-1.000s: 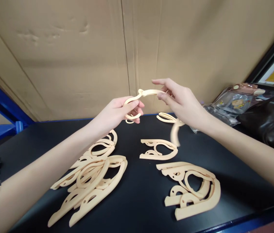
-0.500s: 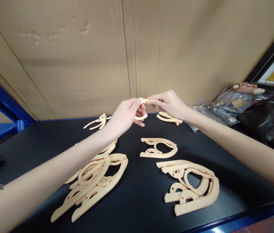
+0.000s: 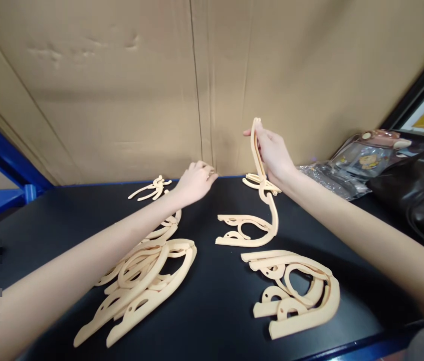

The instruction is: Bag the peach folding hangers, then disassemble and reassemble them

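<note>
My right hand (image 3: 274, 153) is closed around a beige folding hanger (image 3: 255, 150), held upright above the table. Its lower part hangs down and bends in a curve, its end near the flat hanger below. My left hand (image 3: 197, 181) hovers over the far part of the table, back of the hand up, fingers loosely bent and no object visible in it. Below, a single folded hanger (image 3: 247, 244) lies flat in the middle. A stack of folded hangers (image 3: 302, 316) is at the front right, and a larger pile (image 3: 174, 286) lies under my left forearm.
Small beige hook pieces (image 3: 155, 188) lie at the back left. More thin beige pieces (image 3: 251, 181) sit behind my right hand. Clear plastic bags (image 3: 347, 175) and a black bag (image 3: 415, 190) crowd the right side. Cardboard (image 3: 122, 90) stands behind the black table (image 3: 212, 311).
My hands have parted. The left has let go and moved slightly left and down; the right has risen and now holds the hanger upright.
</note>
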`<state>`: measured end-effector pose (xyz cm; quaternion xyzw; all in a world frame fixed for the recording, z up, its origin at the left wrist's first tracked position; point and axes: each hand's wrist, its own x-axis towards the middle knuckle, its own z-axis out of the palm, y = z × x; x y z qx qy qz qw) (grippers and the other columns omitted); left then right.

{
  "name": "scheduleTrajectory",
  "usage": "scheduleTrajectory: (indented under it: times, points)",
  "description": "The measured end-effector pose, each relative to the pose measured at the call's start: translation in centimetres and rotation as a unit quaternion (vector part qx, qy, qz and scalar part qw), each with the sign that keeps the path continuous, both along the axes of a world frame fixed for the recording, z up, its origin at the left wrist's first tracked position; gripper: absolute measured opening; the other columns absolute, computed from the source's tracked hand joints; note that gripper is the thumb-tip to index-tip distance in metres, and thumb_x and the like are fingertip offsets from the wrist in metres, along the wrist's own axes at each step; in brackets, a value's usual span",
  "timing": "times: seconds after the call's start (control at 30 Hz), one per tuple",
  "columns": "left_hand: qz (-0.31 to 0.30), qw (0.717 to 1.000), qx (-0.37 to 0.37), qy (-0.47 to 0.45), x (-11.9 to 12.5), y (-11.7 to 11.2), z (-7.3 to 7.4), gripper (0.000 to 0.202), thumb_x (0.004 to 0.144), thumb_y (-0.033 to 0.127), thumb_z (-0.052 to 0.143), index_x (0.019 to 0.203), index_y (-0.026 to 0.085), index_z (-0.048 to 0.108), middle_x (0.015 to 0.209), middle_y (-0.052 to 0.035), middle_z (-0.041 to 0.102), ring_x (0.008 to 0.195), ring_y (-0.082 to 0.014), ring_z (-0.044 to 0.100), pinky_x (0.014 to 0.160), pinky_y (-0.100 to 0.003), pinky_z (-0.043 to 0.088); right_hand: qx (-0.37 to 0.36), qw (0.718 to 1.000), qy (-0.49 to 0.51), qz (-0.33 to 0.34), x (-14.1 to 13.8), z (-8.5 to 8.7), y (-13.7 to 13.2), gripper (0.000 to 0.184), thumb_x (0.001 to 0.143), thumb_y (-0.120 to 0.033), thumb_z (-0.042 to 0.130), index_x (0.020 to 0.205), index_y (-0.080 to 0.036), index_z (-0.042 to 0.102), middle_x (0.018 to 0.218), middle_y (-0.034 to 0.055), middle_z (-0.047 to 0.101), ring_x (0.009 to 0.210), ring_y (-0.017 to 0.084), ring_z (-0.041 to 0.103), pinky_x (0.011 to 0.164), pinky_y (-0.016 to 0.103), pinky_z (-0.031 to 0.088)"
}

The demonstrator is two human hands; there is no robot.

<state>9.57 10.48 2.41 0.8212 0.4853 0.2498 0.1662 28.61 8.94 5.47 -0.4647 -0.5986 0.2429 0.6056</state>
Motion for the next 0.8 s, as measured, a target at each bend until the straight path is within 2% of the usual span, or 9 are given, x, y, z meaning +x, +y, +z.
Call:
scheduleTrajectory:
  times: [0.1,0.17,0.23,0.3,0.4,0.5,0.63,0.73,0.8]
  points:
    - [-0.094,0.979,-0.149,-0.102,1.3,-2.7,-0.6,0.058,0.1,0.042,0.016,0.105,0.016,0.068,0.107,-0.0106,0.07,0.103,-0.022,0.064,0.092,-0.036,0.047,0.061,0.996,0.057,-0.032,-0.4,0.2,-0.5,0.045,0.09,-0.062,0.044,0.087,-0.02,0.061,0.064,-0.0029,0.045,0.055,0.009,0.051,0.047,0.021,0.041]
    - [-0.156,0.895,-0.331,-0.254,1.7,-4.6,0.0,0.059,0.101,0.044,0.016,0.098,0.015,0.068,0.091,-0.0092,0.072,0.085,-0.0183,0.068,0.085,-0.034,0.053,0.08,0.995,0.052,-0.017,-0.3,0.1,-0.9,0.036,0.092,-0.055,0.046,0.088,-0.021,0.059,0.069,-0.0018,0.051,0.061,0.01,0.057,0.051,0.021,0.047]
    - [-0.15,0.802,-0.429,-0.387,1.3,-5.8,1.2,0.045,0.101,0.037,0.031,0.086,0.014,0.066,0.072,-0.004,0.065,0.066,-0.0129,0.064,0.076,-0.03,0.056,0.079,0.996,0.027,0.008,0.3,-0.3,-1.4,0.031,0.093,-0.05,0.047,0.09,-0.021,0.058,0.074,-0.0003,0.056,0.07,0.012,0.061,0.061,0.024,0.052]
    - [-0.097,0.778,-0.427,-0.45,0.3,-6.4,2.5,0.036,0.1,0.027,0.038,0.076,0.013,0.061,0.058,0.0028,0.052,0.049,-0.0063,0.053,0.058,-0.019,0.053,0.074,0.997,-0.015,0.024,1.2,-0.9,-2.2,0.027,0.092,-0.046,0.05,0.094,-0.02,0.056,0.083,0.0022,0.061,0.08,0.014,0.064,0.072,0.029,0.054]
    - [-0.041,0.803,-0.396,-0.443,-1.2,-6.6,3.7,0.034,0.099,0.024,0.042,0.071,0.012,0.057,0.056,0.0065,0.038,0.038,-0.0019,0.035,0.034,-0.011,0.03,0.141,0.979,-0.138,-0.059,2.1,-1.1,-4.1,0.028,0.09,-0.04,0.055,0.109,-0.021,0.052,0.105,0.008,0.062,0.098,0.02,0.062,0.086,0.039,0.051]
    - [-0.004,0.867,-0.352,-0.353,-1.7,-6.7,3.7,0.031,0.096,0.025,0.048,0.071,0.011,0.057,0.059,0.004,0.044,0.04,-0.0022,0.035,0.032,-0.012,0.021,0.26,0.876,-0.368,-0.173,1.8,-0.4,-6.3,0.036,0.093,-0.036,0.051,0.124,-0.017,0.049,0.127,0.016,0.054,0.119,0.028,0.049,0.098,0.049,0.039]
    - [0.011,0.901,-0.338,-0.272,-1.0,-6.9,3.8,0.024,0.092,0.021,0.05,0.076,0.01,0.062,0.066,-0.0009,0.052,0.048,-0.0053,0.042,0.035,-0.014,0.022,0.283,0.734,-0.616,-0.04,0.2,0.4,-7.3,0.029,0.1,-0.031,0.037,0.119,-0.021,0.057,0.117,0.0085,0.062,0.111,0.025,0.053,0.1,0.048,0.034]
    - [0.005,0.893,-0.36,-0.268,-0.9,-7.4,4.4,0.019,0.089,0.016,0.05,0.076,0.011,0.063,0.068,-0.0011,0.054,0.052,-0.0062,0.044,0.041,-0.015,0.03,0.22,0.725,-0.653,0.008,-0.5,0.0,-6.9,0.035,0.103,-0.03,0.03,0.109,-0.018,0.061,0.097,0.0073,0.065,0.089,0.02,0.06,0.076,0.034,0.043]
    - [0.017,0.891,-0.363,-0.271,-0.9,-7.6,4.7,0.018,0.088,0.014,0.052,0.075,0.011,0.063,0.07,-0.0011,0.056,0.055,-0.0062,0.047,0.047,-0.016,0.037,0.184,0.739,-0.648,0.004,-0.7,-0.6,-6.7,0.036,0.103,-0.034,0.03,0.107,-0.017,0.061,0.094,0.0068,0.063,0.078,0.018,0.061,0.059,0.028,0.038]
